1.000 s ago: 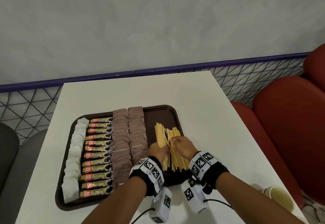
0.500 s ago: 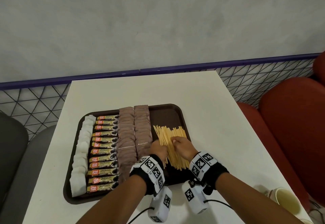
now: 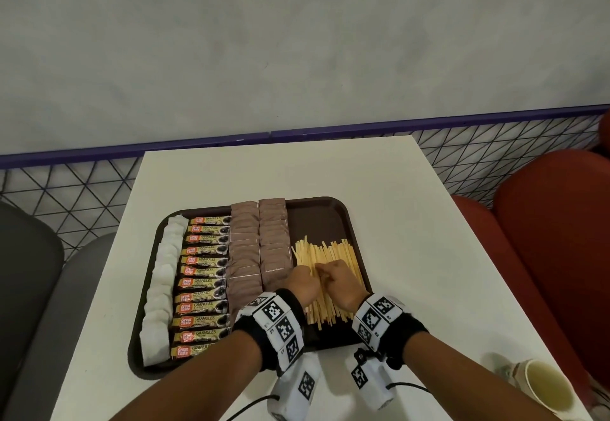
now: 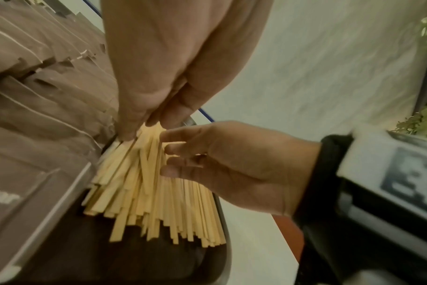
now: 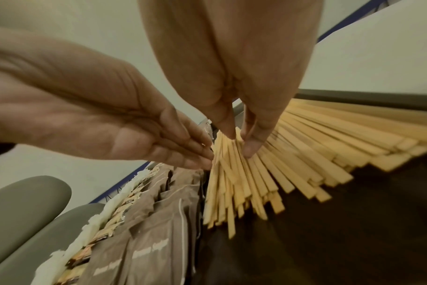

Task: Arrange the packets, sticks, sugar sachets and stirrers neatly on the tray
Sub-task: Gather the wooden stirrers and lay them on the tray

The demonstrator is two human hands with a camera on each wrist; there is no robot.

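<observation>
Both hands are working at the pile of wooden stirrers (image 3: pixel 325 283) lying on the right part of the brown tray (image 3: pixel 317 212), which is sitting on the white surface (image 3: pixel 412 222). The left hand (image 3: pixel 302 283) is pressing its fingers (image 5: pixel 190 152), held straight and close together, against the left edge of the pile. The right hand (image 3: pixel 340 280) is pinching a few stirrers between thumb and fingers (image 5: pixel 252 146) near the middle of the pile. Brown sugar sachets (image 3: pixel 259 249) are lying just left of the stirrers, then coffee sticks (image 3: pixel 204 278) and white packets (image 3: pixel 163 285) along the tray's left rim.
</observation>
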